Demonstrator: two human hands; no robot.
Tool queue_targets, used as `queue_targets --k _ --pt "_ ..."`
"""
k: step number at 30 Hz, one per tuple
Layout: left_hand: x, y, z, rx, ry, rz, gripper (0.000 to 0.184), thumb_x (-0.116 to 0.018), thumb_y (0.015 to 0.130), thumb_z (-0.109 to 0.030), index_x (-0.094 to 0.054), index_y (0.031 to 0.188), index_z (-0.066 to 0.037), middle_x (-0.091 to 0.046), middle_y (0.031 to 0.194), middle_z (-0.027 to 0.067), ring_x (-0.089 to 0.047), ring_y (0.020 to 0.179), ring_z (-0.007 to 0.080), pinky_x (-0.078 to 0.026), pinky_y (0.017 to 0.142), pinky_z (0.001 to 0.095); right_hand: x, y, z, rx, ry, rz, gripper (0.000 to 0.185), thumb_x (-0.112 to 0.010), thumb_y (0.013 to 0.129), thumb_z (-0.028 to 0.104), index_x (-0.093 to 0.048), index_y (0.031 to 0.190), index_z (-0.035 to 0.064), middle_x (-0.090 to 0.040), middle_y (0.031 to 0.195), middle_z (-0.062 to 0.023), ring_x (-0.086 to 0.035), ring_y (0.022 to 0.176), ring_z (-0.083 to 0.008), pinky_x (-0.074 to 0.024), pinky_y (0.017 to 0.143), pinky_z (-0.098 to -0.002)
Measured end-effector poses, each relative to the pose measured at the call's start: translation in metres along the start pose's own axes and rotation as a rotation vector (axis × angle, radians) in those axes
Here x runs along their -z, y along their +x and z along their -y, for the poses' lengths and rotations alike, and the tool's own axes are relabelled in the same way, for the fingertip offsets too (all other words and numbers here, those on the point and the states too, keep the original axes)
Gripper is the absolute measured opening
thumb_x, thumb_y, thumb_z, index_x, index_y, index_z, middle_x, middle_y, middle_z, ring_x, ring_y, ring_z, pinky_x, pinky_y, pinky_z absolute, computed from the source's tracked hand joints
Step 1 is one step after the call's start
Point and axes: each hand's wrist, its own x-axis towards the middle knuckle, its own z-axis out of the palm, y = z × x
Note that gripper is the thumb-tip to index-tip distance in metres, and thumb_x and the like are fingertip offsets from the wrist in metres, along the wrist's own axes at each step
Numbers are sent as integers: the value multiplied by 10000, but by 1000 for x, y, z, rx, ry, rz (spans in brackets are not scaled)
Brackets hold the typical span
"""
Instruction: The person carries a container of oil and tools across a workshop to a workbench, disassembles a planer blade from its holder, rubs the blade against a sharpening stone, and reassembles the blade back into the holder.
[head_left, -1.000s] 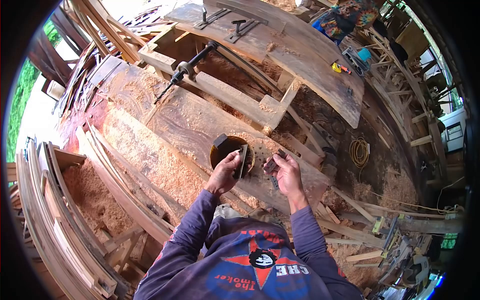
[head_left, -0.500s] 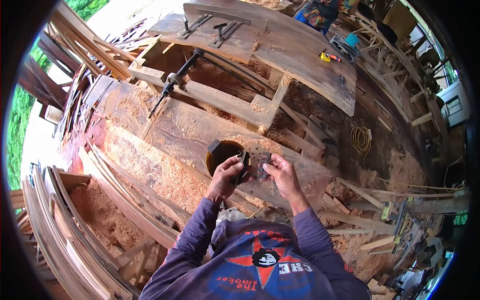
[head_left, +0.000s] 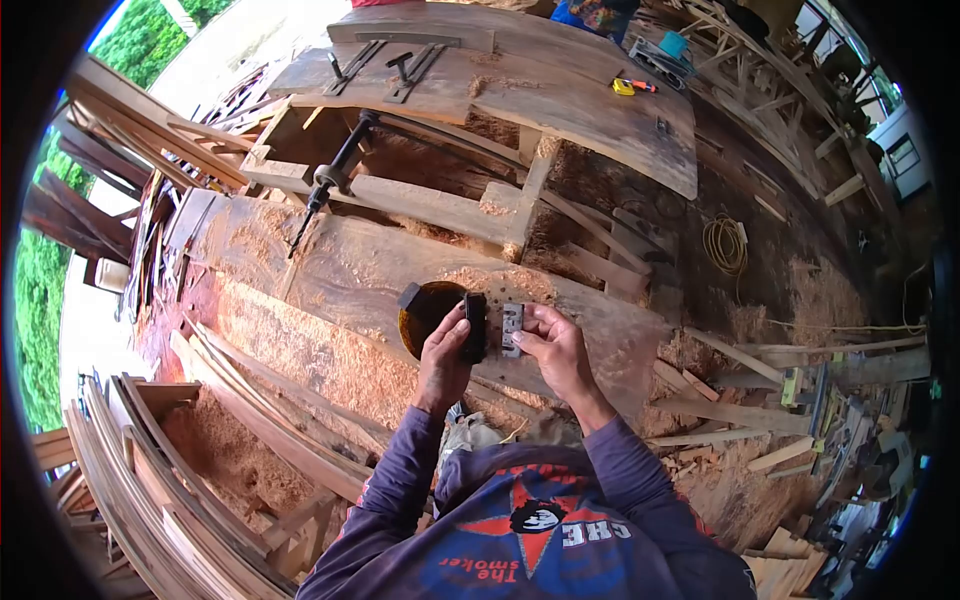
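Note:
Between the thumb and fingers of my left hand (head_left: 441, 362) is a black, narrow block-like piece (head_left: 474, 328), held upright. My right hand (head_left: 557, 350) pinches a small grey slotted metal plate (head_left: 512, 327), its pale face turned toward me. A narrow gap separates the two pieces. Just behind my left hand a dark round bowl-like thing (head_left: 423, 310) with an amber edge rests on the wooden plank (head_left: 400, 275); my hand and the black piece cover part of it, so I cannot tell what it is.
Beyond the plank, a long auger bit (head_left: 303, 228) on a shaft points toward me over a wooden frame. A tabletop (head_left: 560, 100) carries metal fittings and a yellow tape measure (head_left: 623, 87). Coiled yellow cord (head_left: 725, 246) lies right; curved wood strips (head_left: 130, 480) stand left.
My hands have drawn slightly apart. The plate in my right hand has turned to show its pale slotted face, and the black piece in my left has turned too. The view has shifted slightly.

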Motion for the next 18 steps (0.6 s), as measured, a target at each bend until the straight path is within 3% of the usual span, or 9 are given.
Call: queue_targets --k 5,15,18 --pt "-3 2 13 -75 15 -17 462 -580 997 -92 -472 1435 9 -603 1347 108 -596 1226 226 -454 1069 383 10 -4 -3 45 -138 1 242 -696 895 8 -655 1129 -35 -708 965 -66 -656 858 -97 -551 757 -260" --pt "-15 1 13 -17 -45 135 507 -672 965 -193 -482 1398 -10 -625 1291 109 -621 1170 233 -488 1005 386 3 -11 27 103 -190 -23 195 -711 891 21 -671 1072 -38 -713 949 -65 -656 847 -99 -544 761 -256" --pt "-11 1 10 -2 -78 185 493 -637 960 -81 -462 1416 -11 -608 1318 109 -598 1217 231 -482 1025 387 -11 -18 35 190 -424 -103 174 -748 867 42 -691 1010 -39 -719 914 -61 -643 813 -78 -539 739 -251"
